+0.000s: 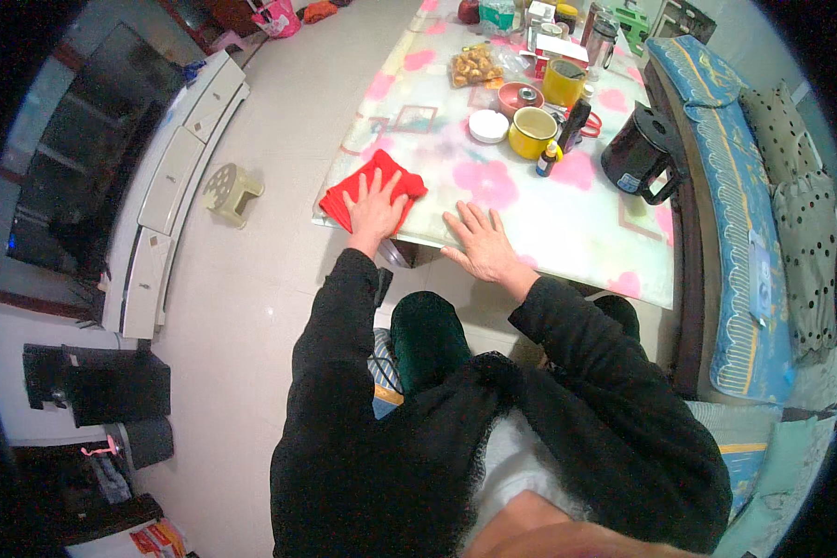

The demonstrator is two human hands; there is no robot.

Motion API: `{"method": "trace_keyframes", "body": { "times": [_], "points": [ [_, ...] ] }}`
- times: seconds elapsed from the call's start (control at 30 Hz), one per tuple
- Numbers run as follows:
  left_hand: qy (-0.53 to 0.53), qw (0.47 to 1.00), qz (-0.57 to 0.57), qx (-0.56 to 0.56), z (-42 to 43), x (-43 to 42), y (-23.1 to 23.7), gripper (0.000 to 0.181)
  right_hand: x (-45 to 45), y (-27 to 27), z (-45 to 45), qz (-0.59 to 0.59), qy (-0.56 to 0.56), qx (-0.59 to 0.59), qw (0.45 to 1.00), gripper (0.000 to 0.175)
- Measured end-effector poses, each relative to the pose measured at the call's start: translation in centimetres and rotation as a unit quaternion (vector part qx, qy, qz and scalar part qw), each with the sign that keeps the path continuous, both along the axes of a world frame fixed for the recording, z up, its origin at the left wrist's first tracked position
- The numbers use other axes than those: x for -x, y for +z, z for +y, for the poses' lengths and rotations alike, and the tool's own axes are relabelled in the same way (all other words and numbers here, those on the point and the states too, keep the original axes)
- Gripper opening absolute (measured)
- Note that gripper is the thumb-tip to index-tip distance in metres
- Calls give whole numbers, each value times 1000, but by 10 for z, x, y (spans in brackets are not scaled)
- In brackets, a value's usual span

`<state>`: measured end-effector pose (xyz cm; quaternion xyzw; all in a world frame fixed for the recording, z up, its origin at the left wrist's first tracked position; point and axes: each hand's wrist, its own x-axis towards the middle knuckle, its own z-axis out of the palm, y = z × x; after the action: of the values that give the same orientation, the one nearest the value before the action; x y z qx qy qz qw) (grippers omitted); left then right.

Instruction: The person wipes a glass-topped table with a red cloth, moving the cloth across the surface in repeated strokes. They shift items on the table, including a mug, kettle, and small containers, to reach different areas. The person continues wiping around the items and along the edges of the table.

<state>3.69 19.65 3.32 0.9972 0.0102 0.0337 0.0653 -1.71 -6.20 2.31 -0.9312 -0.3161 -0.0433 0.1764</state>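
My left hand (pixel 375 209) lies flat with spread fingers on a folded red cloth (pixel 335 201) at the near left corner of the table. Beneath the cloth is a floral tablecloth (pixel 558 227) with pink flowers. My right hand (pixel 487 245) rests palm down on the table's near edge, fingers apart, holding nothing. Farther in stand a yellow cup (pixel 531 143), a white round lid or dish (pixel 489 127) and a small dark dropper bottle (pixel 547 159). To the right of them is a black electric kettle (pixel 635 150).
Behind the cups are a pink bowl (pixel 513 96), a bag of snacks (pixel 476 67), a yellow container (pixel 563 84) and red-handled scissors (pixel 591 125). A sofa with blue covers (pixel 736 244) borders the table's right side. On the left floor stands a plastic stool (pixel 231 194) near a white cabinet (pixel 171 183).
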Motion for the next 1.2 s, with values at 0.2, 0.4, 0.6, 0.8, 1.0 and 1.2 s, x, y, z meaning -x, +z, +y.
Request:
{"method": "trace_keyframes", "body": {
  "times": [0.2,0.4,0.6,0.8,1.0,1.2],
  "points": [
    [-143,990,12,-12,-37,41,4,60,-12,-4,-11,88,-9,-125,988,58],
    [-149,988,31,6,-43,20,6,59,-9,-10,-23,11,-52,-158,986,45],
    [-62,993,96,35,-52,-49,9,63,1,-3,-26,-48,-47,-131,989,45],
    [-83,989,120,39,-96,-69,11,65,1,-4,-24,-45,-60,-118,990,46],
    [-220,964,140,58,-166,-48,12,68,4,2,-41,20,-89,-321,943,24],
    [-306,871,147,356,-158,-29,7,47,20,31,-75,19,-161,-371,914,23]
  ]
}}
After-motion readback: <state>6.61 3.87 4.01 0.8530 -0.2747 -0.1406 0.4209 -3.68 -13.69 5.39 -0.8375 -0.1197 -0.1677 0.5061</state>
